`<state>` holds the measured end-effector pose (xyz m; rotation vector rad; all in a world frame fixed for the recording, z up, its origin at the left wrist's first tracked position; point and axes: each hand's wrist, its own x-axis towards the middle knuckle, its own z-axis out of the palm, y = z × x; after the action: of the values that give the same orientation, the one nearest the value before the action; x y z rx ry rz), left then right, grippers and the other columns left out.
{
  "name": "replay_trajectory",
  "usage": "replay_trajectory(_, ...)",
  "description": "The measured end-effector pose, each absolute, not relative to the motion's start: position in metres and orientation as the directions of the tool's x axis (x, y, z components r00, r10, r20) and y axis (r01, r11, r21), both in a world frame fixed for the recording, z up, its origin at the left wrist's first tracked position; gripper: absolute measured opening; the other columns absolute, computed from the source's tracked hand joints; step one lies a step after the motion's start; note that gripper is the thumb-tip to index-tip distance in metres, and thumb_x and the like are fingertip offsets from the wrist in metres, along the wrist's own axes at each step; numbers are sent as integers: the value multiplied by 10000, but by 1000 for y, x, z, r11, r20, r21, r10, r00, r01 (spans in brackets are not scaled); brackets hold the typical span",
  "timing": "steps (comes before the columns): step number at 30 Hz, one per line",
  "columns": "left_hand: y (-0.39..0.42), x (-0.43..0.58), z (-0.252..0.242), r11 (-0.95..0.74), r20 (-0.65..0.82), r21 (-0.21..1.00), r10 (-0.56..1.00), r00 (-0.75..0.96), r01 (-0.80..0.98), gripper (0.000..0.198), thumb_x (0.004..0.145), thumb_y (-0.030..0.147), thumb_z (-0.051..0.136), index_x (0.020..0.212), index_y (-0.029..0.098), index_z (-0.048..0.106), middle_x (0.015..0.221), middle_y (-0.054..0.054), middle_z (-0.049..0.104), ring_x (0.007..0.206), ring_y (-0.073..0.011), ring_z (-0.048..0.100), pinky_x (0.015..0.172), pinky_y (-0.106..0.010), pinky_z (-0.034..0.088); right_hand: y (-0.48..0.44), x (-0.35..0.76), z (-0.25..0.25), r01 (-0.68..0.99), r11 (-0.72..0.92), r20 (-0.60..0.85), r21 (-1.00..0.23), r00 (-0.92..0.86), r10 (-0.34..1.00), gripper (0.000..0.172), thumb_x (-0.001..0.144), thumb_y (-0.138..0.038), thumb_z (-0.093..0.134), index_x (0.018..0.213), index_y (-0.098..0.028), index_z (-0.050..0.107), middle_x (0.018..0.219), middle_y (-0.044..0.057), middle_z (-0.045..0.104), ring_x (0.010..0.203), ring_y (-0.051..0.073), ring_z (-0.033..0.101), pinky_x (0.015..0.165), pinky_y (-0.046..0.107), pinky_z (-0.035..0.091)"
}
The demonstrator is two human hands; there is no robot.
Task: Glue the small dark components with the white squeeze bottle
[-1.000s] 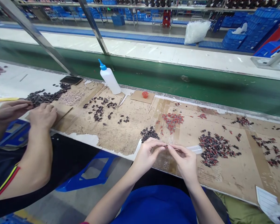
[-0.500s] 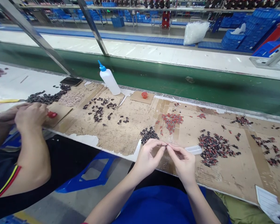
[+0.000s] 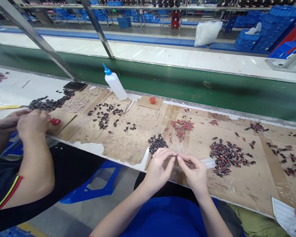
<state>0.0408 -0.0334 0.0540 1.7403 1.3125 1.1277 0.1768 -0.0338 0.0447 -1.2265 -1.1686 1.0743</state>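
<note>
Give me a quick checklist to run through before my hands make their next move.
1. Left hand and right hand pinching a small part: ok.
2. Small part's alignment: cannot tell, mostly covered by the hands.
3. Dark pile within view beyond the left hand: ok.
4. Red pile separate from the dark pile: ok.
5. Clear plastic container fully uncovered: not ok, right hand hides part.

Blue crates (image 3: 279, 27) stand beyond the green belt (image 3: 148, 74).
</note>
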Motion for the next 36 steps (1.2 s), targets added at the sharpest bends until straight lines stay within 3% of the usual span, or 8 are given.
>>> replay_trajectory(8, -18, 59, 27, -191, 114, 797, 979, 168, 573, 249, 888, 177, 568, 1091, 284, 663, 1073, -35, 731, 1154, -255, 544, 1003, -491, 310, -34, 207, 21, 217, -1, 55, -976, 252, 966, 301, 736, -466, 714, 797, -172, 744, 783, 90, 764, 669, 235, 730, 679, 370, 626)
replay_trajectory(14, 16, 29, 25, -168, 189, 708, 981, 45, 686, 186, 861, 168, 586, 960, 273, 703, 1042, -59, 730, 1138, -290, 521, 978, -509, 285, -39, 269, 31, 625, -2, 398, -781, 500, 770, 264, 819, -419, 656, 904, -180, 729, 874, 108, 741, 735, 238, 700, 754, 417, 585)
replay_trajectory(17, 28, 16, 20, -184, 194, 657, 978, 71, 731, 136, 811, 158, 639, 848, 267, 713, 947, -58, 739, 1117, -319, 511, 963, -532, 280, -43, 300, 33, 817, 203, 547, -540, 158, 822, 272, 821, -400, 672, 1034, -234, 712, 1050, 113, 704, 961, 285, 652, 890, 493, 524)
replay_trajectory(20, 32, 14, 13, -206, 187, 610, 976, 114, 765, 138, 777, 130, 652, 777, 252, 716, 909, -65, 733, 1106, -340, 495, 948, -556, 279, -43, 317, 23, 829, 416, 469, -374, -218, 856, 380, 819, -454, 662, 1158, -282, 664, 1126, 110, 676, 1142, 337, 543, 944, 557, 465)
replay_trajectory(23, 31, 16, 8, -223, 225, 574, 968, 109, 788, 192, 780, 89, 612, 705, 237, 710, 899, -77, 723, 1087, -345, 487, 935, -567, 287, -40, 319, 12, 839, 440, 386, -320, -308, 869, 309, 852, -440, 614, 1110, -280, 672, 1162, 119, 654, 1260, 372, 429, 961, 602, 424)
replay_trajectory(27, 29, 18, 4, -270, 251, 520, 955, 157, 811, 241, 828, 70, 541, 728, 219, 702, 926, -92, 699, 1113, -333, 479, 942, -546, 310, -37, 310, 14, 791, 405, 348, -459, -259, 901, 232, 864, -427, 595, 993, -246, 664, 1145, 113, 666, 1263, 356, 455, 969, 575, 435)
replay_trajectory(30, 28, 17, 3, -294, 236, 488, 951, 199, 822, 209, 853, 85, 534, 792, 202, 695, 980, -105, 676, 1128, -318, 478, 944, -517, 337, -39, 299, 21, 649, 269, 306, -711, -59, 950, 289, 792, -463, 677, 946, -224, 627, 970, 96, 707, 960, 287, 648, 781, 431, 548)
replay_trajectory(36, 21, 23, 9, -320, 161, 499, 947, 277, 805, 124, 855, 125, 581, 841, 192, 683, 1029, -100, 659, 1156, -311, 457, 939, -498, 351, -34, 273, 16, -6, 121, 114, -993, 301, 947, 330, 747, -534, 663, 842, -221, 617, 684, 20, 638, 485, 135, 533, 394, 237, 383)
